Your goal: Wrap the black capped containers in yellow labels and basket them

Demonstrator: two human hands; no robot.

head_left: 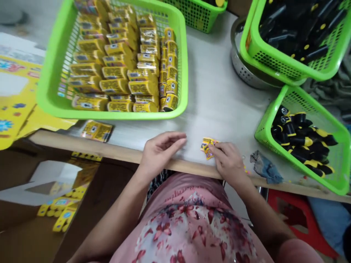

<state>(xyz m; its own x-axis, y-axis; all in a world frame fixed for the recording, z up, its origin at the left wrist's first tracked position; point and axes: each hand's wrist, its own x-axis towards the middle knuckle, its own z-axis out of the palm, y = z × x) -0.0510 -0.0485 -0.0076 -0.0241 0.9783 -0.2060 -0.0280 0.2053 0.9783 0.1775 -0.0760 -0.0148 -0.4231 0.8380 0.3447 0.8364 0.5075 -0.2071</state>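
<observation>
My right hand [229,160] rests at the table's front edge, its fingers closed on a few small yellow printed labels [207,147] that lie fanned on the tabletop. To their left, my left hand [161,149] hovers or rests by the edge, fingers loosely bent, thumb apart, with nothing seen between them. A stack of flat yellow labels [96,130] lies further left on the table. Behind it, a large green basket [115,115] holds rows of yellow-wrapped cylinders [115,69]. At the right, a smaller green basket [270,133] contains black bottle-like pieces with yellow bands [301,140].
A grey-blue rag [265,168] lies right of my right hand. Stacked green baskets [290,64] of black pieces sit over a metal colander [242,67] at the back right. Yellow printed cardboard [19,98] covers the left. Below stands an open carton [27,226] with yellow boxes.
</observation>
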